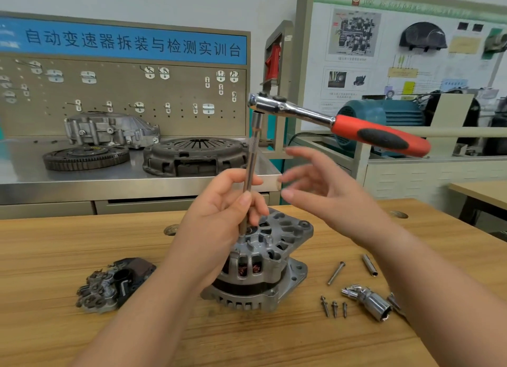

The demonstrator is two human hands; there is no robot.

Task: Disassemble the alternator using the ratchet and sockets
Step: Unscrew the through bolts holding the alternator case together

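The grey alternator [277,259] stands on the wooden bench [55,257] in the middle of the view. A long extension bar [251,163] rises upright from its top, with its lower end hidden by my fingers. The ratchet [337,122], chrome head and red-black handle, sits on the bar's upper end, its handle pointing right. My left hand [222,216] grips the bar just above the alternator. My right hand [323,185] hovers right of the bar, below the handle, fingers spread, touching nothing.
A removed dark rectifier part [115,284] lies left of the alternator. To its right lie a long bolt [336,273], three small screws [334,307], a thin socket [369,265] and a universal-joint socket [369,301]. Behind, a steel bench carries a clutch cover [192,155] and flywheel [85,157].
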